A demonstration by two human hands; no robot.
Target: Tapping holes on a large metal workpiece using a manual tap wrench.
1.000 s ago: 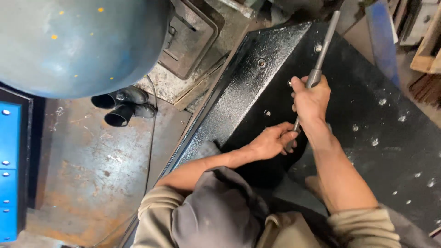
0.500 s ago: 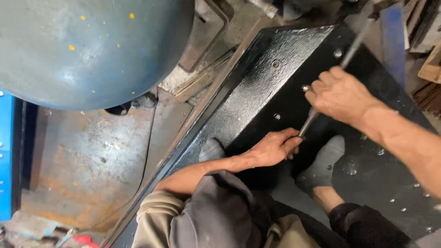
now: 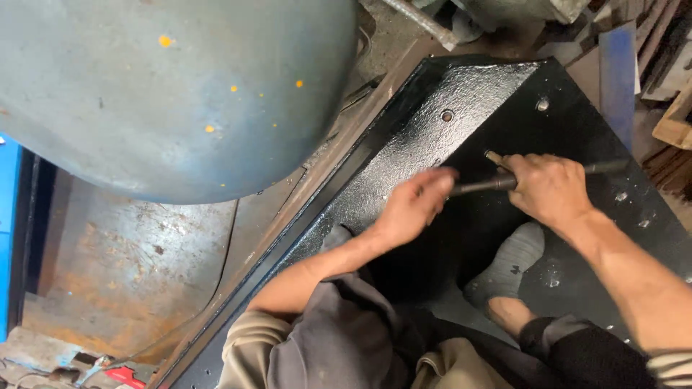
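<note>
**Long metal bar gripped in both hands over black steel panel**

Head view, the only one. Dark metal bar (image 3: 497,180) lying nearly level across the upper middle of the frame, just above the glossy black steel panel (image 3: 432,122), one end reaching out past the right hand toward the right edge. Probably rigid steel: slim, hard, no give, moderately heavy for its thickness, likely a little slick against bare skin. Best held as seen here, with two grips spaced along the shaft, one near the working end for guidance and one further back for leverage.

Left hand (image 3: 414,205) curled around the bar's left end, fingers bent and partly blurred, so exact closure hard to judge; contact with the bar plain enough. Right hand (image 3: 548,187) wrapped in a firm fist around the shaft, knuckles up, thumb side toward the left hand, a short rusty stub (image 3: 496,157) showing just above the knuckles.

Panel itself looking heavy and stiff, wet-shiny paint, bolt holes and bolt heads scattered over it. Grey-socked foot (image 3: 508,263) resting on the panel below the right wrist. Large blue-grey rounded tank (image 3: 166,94) filling the upper left, well apart from the hands. Rusty floor plate (image 3: 130,274) at lower left.
</note>
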